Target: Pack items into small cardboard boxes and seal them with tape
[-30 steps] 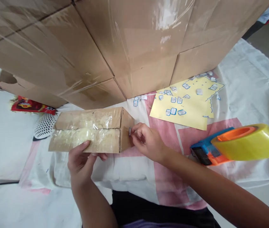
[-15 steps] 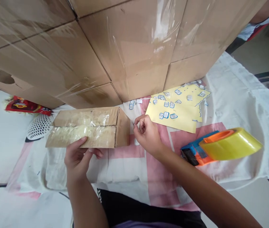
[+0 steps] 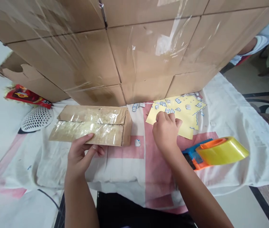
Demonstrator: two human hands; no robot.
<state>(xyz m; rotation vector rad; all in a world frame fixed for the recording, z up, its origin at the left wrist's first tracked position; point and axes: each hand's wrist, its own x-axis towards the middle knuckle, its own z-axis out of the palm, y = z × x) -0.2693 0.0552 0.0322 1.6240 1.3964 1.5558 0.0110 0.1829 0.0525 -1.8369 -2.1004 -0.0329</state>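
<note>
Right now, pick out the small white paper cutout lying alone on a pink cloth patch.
The blue-marked cutout just right of the long, taped brown cardboard box; other visible cutouts lie farther back.

Cartons (image 3: 146, 63) blocking behind, open cloth (image 3: 122, 171) in front

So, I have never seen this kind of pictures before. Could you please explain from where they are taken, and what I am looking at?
There is no machine: you see a person's two bare hands. The only camera is worn on the person's head, looking forward and down. The left hand holds a small cardboard box at its near edge. The right hand is at some yellow paper bearing small white labels; its fingertips are hidden, so I cannot tell if it holds one. A tape dispenser lies on the cloth, and taped cartons stand behind.
</note>
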